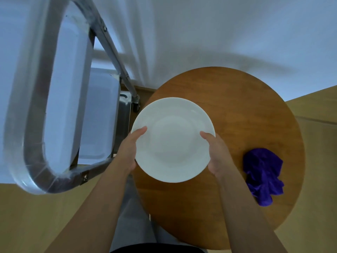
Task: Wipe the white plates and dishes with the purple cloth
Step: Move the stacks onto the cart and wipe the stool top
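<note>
Nearest to us, our two bare forearms reach forward over the near edge of the round brown wooden desk (228,99). Bare wood lies between the forearms and more of it stretches beyond the hands to the far rim, which sits close to the white draped backdrop (200,33). Light wooden flooring (27,216) shows below the desk on both sides.

We hold the round white ceramic plate (173,139) between both hands, face up toward us. The left hand (128,152) grips its left rim, thumb laid on the upper surface and the other fingers hidden underneath. The right hand (218,154) grips the right rim the same way, thumb on top and fingers curled out of sight below. The plate's well holds nothing that we can make out. Whether the plate touches the desk or hangs above it we cannot tell; its left edge overhangs the desk's left rim.

The crumpled purple cloth (262,175) lies on the desk just to the right of the right hand, apart from it and from the plate, near the desk's right edge. Neither hand touches it.

To the left of the left hand stands a metal-framed trolley (113,44) carrying pale rectangular trays (67,79); their contents are too blurred to tell. One of its small wheels (135,104) sits just beyond the plate's left rim.
</note>
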Demonstrator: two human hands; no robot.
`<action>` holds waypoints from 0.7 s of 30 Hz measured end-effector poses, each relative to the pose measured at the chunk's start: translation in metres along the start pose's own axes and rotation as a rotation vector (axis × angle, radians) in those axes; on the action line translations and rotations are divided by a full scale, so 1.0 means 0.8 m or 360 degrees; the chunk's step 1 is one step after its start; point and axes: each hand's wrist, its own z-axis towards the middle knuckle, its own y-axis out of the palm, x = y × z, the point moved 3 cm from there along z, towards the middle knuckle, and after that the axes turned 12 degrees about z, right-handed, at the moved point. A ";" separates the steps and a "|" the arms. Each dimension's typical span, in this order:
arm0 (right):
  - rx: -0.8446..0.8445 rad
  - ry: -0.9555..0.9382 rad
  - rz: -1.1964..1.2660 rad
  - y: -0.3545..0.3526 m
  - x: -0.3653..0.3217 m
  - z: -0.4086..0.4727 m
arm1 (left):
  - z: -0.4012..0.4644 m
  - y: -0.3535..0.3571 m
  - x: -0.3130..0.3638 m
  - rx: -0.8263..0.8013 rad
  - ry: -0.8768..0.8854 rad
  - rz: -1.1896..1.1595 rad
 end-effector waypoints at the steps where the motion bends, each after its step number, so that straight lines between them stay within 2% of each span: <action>1: 0.0002 -0.0014 -0.0028 0.001 0.000 0.000 | 0.001 -0.001 0.001 -0.0019 0.0001 0.0026; 3: 0.0002 -0.0040 -0.0136 0.000 -0.003 0.001 | 0.001 -0.004 0.004 0.0012 0.0003 0.0164; 4: -0.0008 -0.0051 -0.0196 -0.001 -0.007 0.002 | 0.003 -0.007 0.006 0.0083 0.0079 0.0351; 6: -0.0083 -0.0074 -0.0304 -0.001 -0.017 0.006 | 0.004 -0.008 0.016 0.0315 0.0409 0.0863; 7: -0.0150 -0.0076 -0.0353 0.002 -0.021 0.007 | 0.001 -0.006 0.022 0.0422 0.0562 0.1003; 9: -0.0221 -0.0028 -0.0388 0.006 -0.023 0.010 | -0.001 -0.001 0.024 0.0470 0.0580 0.0963; 13: -0.0124 -0.0013 -0.0335 0.009 -0.016 0.012 | 0.002 0.002 0.021 0.0453 0.0363 0.0734; 18: -0.0200 -0.0077 -0.0062 0.010 -0.010 0.011 | 0.001 0.012 0.028 0.0204 0.0218 0.0680; 21: -0.0260 -0.0041 -0.0043 0.006 -0.008 0.008 | -0.003 0.005 0.023 -0.0067 0.0116 0.0445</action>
